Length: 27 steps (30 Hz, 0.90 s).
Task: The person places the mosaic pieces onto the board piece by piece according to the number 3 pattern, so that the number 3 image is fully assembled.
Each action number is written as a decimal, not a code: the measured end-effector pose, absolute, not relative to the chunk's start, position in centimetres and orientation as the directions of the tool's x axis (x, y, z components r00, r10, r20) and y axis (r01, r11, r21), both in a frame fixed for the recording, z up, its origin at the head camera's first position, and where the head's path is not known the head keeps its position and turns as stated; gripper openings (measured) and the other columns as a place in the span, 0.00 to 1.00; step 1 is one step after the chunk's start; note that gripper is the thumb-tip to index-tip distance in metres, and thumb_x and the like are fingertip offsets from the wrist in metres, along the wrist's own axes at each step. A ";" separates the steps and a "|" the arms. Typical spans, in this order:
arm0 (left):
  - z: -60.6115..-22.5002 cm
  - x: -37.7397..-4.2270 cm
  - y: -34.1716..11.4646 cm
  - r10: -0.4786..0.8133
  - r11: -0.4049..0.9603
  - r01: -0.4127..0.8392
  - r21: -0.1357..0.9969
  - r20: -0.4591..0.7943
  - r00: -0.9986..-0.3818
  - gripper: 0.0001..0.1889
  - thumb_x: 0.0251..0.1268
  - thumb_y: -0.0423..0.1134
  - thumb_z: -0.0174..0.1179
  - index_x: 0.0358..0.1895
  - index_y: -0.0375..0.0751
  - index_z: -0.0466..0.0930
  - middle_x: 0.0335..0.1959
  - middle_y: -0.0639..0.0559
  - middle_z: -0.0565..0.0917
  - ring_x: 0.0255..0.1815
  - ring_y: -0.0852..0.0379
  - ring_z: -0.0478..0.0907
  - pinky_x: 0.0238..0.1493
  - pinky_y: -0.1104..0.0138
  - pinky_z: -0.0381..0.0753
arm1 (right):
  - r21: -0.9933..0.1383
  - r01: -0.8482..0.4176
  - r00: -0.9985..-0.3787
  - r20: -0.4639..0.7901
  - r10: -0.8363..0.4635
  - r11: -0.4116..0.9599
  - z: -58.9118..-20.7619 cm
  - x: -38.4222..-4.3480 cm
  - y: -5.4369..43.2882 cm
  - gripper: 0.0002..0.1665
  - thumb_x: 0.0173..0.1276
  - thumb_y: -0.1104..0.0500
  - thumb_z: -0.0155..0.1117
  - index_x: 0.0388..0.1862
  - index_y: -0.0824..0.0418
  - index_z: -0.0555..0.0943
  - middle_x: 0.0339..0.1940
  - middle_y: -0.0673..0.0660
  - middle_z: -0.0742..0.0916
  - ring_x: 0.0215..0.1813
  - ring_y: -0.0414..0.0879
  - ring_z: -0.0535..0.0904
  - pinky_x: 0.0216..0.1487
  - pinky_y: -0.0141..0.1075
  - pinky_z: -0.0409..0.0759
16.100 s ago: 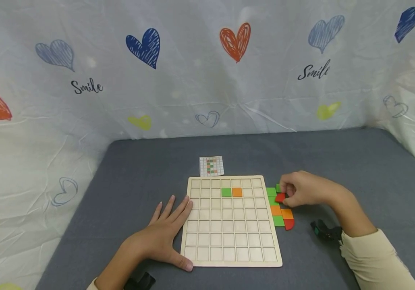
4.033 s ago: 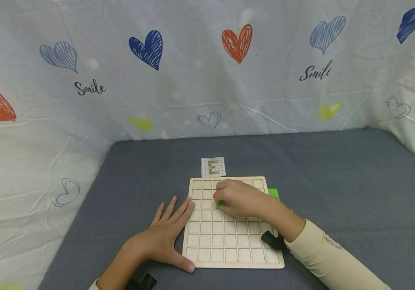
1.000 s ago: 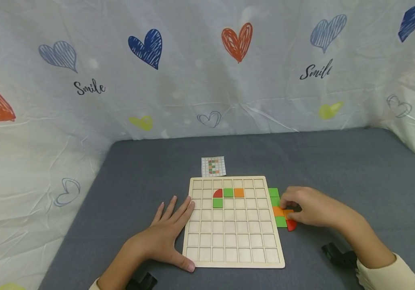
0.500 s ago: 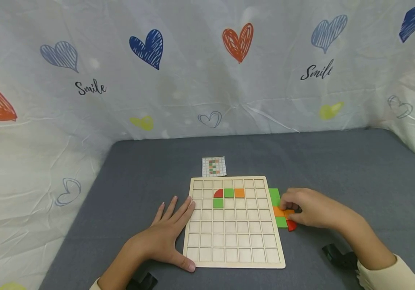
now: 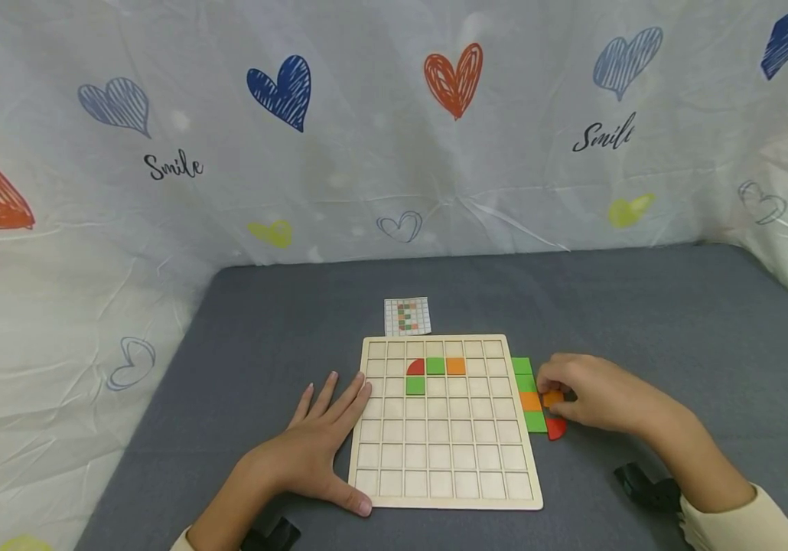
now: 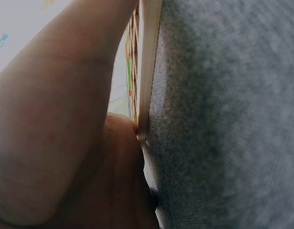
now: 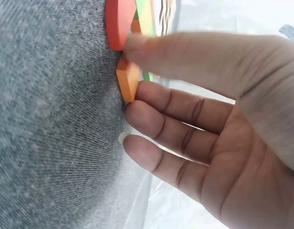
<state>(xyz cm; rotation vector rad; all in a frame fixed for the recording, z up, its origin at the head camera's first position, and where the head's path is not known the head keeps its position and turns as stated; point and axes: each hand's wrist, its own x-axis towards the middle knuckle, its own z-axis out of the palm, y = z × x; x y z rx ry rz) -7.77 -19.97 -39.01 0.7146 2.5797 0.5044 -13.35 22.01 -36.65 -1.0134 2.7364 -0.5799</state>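
Observation:
A wooden grid board (image 5: pixel 444 459) lies on the table. In its upper rows sit a red rounded-corner tile (image 5: pixel 415 368), a green tile (image 5: pixel 436 366), an orange tile (image 5: pixel 456 366) and, under the red one, another green tile (image 5: pixel 415 386). My left hand (image 5: pixel 307 463) rests along the board's left edge, fingers spread, thumb at the near corner. On the right, my right hand (image 5: pixel 597 392) pinches a loose orange tile (image 7: pixel 129 78) between thumb and fingers, low at the cloth. A red rounded-corner tile (image 5: pixel 556 428) lies just nearer than that hand.
Along the board's right edge lie green tiles (image 5: pixel 522 366), an orange tile (image 5: pixel 530 402) and a nearer green tile (image 5: pixel 535 422). A small printed pattern card (image 5: pixel 407 316) touches the board's far edge. A white curtain with hearts (image 5: pixel 339 153) hangs behind the grey tablecloth (image 5: pixel 284 321).
Over the last second the right hand has drawn the orange tile slightly away from its neighbours. Compared with 16 seconds ago, a red and a green tile have joined the board. Left hand unmoved.

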 end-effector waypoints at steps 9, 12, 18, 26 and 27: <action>-39.0 -7.8 -19.9 0.550 0.803 0.400 0.441 -0.293 -0.782 0.74 0.36 0.82 0.65 0.83 0.53 0.33 0.82 0.57 0.32 0.79 0.43 0.21 0.71 0.38 0.23 | -0.413 -0.599 -0.750 -0.011 -0.662 0.686 -36.6 -13.3 22.0 0.19 0.53 0.70 0.74 0.34 0.47 0.79 0.31 0.42 0.75 0.33 0.38 0.70 0.32 0.33 0.70; -39.0 -7.8 -19.9 0.549 0.804 0.400 0.439 -0.291 -0.783 0.74 0.35 0.82 0.66 0.83 0.53 0.34 0.82 0.57 0.32 0.79 0.43 0.22 0.71 0.38 0.23 | -0.420 -0.593 -0.754 -0.010 -0.657 0.687 -36.6 -13.3 22.0 0.19 0.54 0.70 0.73 0.36 0.48 0.79 0.32 0.42 0.75 0.34 0.39 0.70 0.33 0.34 0.71; -39.0 -7.7 -19.9 0.548 0.805 0.401 0.437 -0.290 -0.785 0.74 0.35 0.82 0.65 0.83 0.53 0.34 0.82 0.57 0.32 0.80 0.43 0.22 0.71 0.38 0.23 | -0.426 -0.587 -0.756 -0.014 -0.654 0.688 -36.4 -13.1 21.8 0.18 0.55 0.69 0.71 0.39 0.50 0.80 0.34 0.42 0.77 0.35 0.39 0.72 0.34 0.34 0.73; -39.0 -7.7 -19.9 0.547 0.806 0.394 0.442 -0.299 -0.782 0.74 0.35 0.82 0.66 0.83 0.53 0.33 0.82 0.58 0.32 0.79 0.43 0.21 0.71 0.38 0.22 | -0.466 -0.596 -0.742 0.008 -0.671 0.654 -36.2 -12.9 21.2 0.18 0.57 0.70 0.69 0.37 0.48 0.80 0.35 0.42 0.78 0.35 0.39 0.73 0.34 0.33 0.73; -39.0 -7.7 -19.9 0.547 0.805 0.395 0.442 -0.298 -0.782 0.74 0.35 0.82 0.66 0.83 0.53 0.33 0.82 0.58 0.32 0.79 0.43 0.21 0.71 0.38 0.22 | -0.470 -0.599 -0.738 0.009 -0.675 0.649 -36.2 -12.9 21.1 0.17 0.57 0.70 0.69 0.37 0.48 0.80 0.35 0.42 0.78 0.36 0.40 0.73 0.35 0.33 0.74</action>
